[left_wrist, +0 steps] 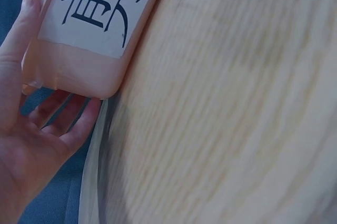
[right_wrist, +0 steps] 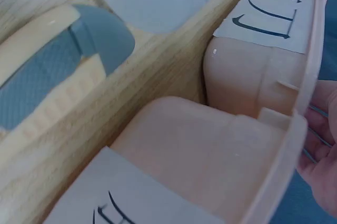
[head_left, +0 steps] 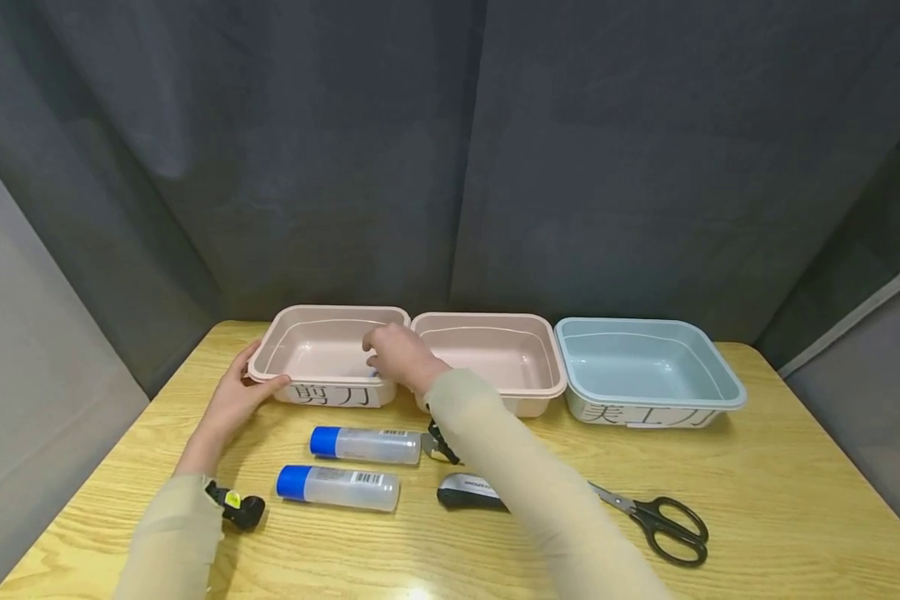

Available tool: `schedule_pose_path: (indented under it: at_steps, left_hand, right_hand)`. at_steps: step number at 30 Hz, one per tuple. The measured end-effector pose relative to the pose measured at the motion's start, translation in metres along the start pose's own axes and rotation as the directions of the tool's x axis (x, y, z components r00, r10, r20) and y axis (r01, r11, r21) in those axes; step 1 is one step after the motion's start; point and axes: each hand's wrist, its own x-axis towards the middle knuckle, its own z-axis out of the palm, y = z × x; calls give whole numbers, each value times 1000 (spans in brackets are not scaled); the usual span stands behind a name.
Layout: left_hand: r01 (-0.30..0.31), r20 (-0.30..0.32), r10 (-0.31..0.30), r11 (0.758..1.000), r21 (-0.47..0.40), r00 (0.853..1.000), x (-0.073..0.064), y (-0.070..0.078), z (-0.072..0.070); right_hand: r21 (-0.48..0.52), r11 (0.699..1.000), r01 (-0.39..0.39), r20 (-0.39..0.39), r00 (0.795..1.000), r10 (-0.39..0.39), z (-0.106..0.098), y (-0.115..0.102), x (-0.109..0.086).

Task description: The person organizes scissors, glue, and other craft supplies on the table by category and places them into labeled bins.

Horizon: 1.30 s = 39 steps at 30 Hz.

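Observation:
My left hand point(head_left: 240, 392) grips the left end of a pink plastic bin point(head_left: 292, 320), thumb at its front rim. In the left wrist view the fingers point(left_wrist: 79, 124) lie round the bin's end, beside a white label point(left_wrist: 100, 13) with black characters. Over the right side of the same bin, my right hand point(head_left: 403, 354) reaches with bent fingers, close to the neighbouring pink bin point(head_left: 495, 318). A small blue spot shows under its fingertips; I cannot tell what the hand holds. In the right wrist view that hand point(right_wrist: 321, 155) is partly behind the rim.
A labelled blue bin point(head_left: 645, 392) stands at the right. Nearer lie two clear bottles, an upper bottle point(head_left: 378, 446) and a lower bottle point(head_left: 352, 489), with blue caps. A grey-and-black utility knife point(head_left: 468, 492) and black-handled scissors point(head_left: 671, 527) lie partly under the right forearm.

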Motion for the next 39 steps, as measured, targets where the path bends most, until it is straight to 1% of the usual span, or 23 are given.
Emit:
schedule_pose_path:
  at_steps: [5, 9, 13, 16, 19, 23, 27, 31, 36, 39]
  left_hand:
    - [8, -12, -8, 1000, 0, 1000, 2, -2, 0]
    - [-1, -7, 1, 1000, 4, 1000, 2, -3, 0]
    - [-12, -4, 12, 1000, 12, 1000, 2, -4, -1]
    - [-4, 1, 4, 1000, 18, 1000, 2, -5, -1]
    - [-2, 6, 2, 1000, 12, 1000, 3, -5, 0]
    - [-9, -1, 9, 1000, -3, 1000, 4, -4, -2]
    - [-14, -8, 14, 1000, -2, 1000, 4, -4, -3]
    - [-6, -3, 6, 1000, -1, 1000, 3, -3, -2]
    - [0, -5, 0, 1000, -4, 1000, 3, -3, -1]
    - [-1, -6, 1, 1000, -2, 1000, 4, -5, -1]
  right_hand:
    - [15, 998, 56, -20, 998, -55, -9, 1, -9]
    - [35, 997, 75, -39, 997, -73, -15, 4, -17]
    - [99, 992, 80, -58, 995, -75, -18, 8, -26]
    - [149, 985, 81, -68, 995, -72, -20, 12, -34]
    - [176, 979, 98, -90, 992, -83, -25, 15, -42]
    - [179, 974, 141, -132, 984, -118, -32, 20, -52]
    - [165, 972, 166, -153, 978, -141, -37, 27, -63]
    - [172, 972, 160, -156, 979, -133, -42, 35, -76]
    - [200, 973, 111, -161, 984, -79, -52, 46, -96]
    - [184, 978, 101, -181, 981, -68, -57, 53, -107]
